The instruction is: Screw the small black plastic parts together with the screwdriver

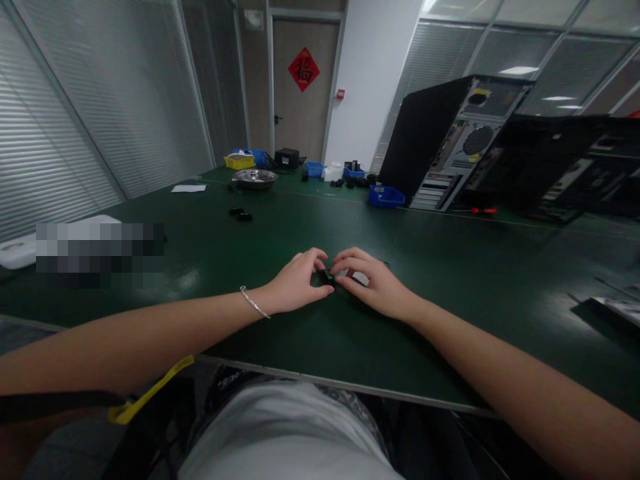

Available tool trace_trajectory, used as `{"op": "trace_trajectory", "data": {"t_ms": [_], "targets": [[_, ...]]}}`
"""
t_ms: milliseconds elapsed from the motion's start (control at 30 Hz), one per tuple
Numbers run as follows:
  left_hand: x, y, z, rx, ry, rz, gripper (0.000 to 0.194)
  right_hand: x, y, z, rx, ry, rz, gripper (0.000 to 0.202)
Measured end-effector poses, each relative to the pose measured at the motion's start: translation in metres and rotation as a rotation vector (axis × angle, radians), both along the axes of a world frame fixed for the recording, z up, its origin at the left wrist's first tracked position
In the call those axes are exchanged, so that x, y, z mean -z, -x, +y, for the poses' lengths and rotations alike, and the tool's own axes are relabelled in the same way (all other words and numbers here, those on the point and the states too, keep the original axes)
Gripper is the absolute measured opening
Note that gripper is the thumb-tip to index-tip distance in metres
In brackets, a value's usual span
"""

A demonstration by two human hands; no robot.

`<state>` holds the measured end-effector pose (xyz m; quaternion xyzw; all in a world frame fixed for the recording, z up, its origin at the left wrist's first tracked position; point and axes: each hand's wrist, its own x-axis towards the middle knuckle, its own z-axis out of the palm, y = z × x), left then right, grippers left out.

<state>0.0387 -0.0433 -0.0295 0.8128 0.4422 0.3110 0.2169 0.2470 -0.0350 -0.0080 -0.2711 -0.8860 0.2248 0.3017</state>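
A small dark part [327, 277] is between my two hands, low over the green table [280, 340], its details too small to make out. My left hand [300, 281], with a silver bracelet at the wrist, has its thumb and fingers curled around the part's left side. From the right, my right hand [374, 283] reaches it with bent fingers and thumb at its edge. Behind the right fingers, a pale object [360, 277] shows in part.
Two black pieces [241, 214] lie left of centre. Farther back are a metal bowl [254, 179], a yellow bin [239, 161] and a blue bin [387, 196]. A tall computer case [450, 143] stands at the back right. A dark flat object [607, 313] lies at the right.
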Motion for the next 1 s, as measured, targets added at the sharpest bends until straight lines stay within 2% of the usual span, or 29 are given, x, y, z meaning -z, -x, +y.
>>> {"op": "trace_trajectory", "data": {"t_ms": [100,267,400,533,667,800,1000], "targets": [[-0.001,0.0,-0.001,-0.004,0.003,0.006,0.05,-0.003,0.001,-0.005,-0.011,-0.137,-0.125,0.017],[-0.003,-0.001,-0.002,0.006,0.003,0.008,0.049,-0.008,0.002,-0.007,-0.004,-0.189,-0.143,0.021],[-0.005,-0.001,-0.003,-0.008,0.013,0.014,0.048,-0.014,-0.014,0.006,0.184,-0.236,-0.08,0.023],[-0.006,-0.001,-0.004,-0.009,0.019,0.021,0.047,-0.01,-0.039,0.027,0.401,-0.275,-0.252,0.022],[-0.007,-0.001,-0.004,-0.007,0.03,0.03,0.047,0.0,-0.05,0.037,0.376,-0.216,-0.383,0.03],[-0.007,-0.001,-0.004,-0.012,0.029,0.02,0.047,0.007,-0.048,0.039,0.322,-0.175,-0.357,0.024],[-0.008,-0.001,-0.004,-0.015,0.032,0.019,0.046,0.008,-0.039,0.032,0.395,-0.163,-0.308,0.016]]}}
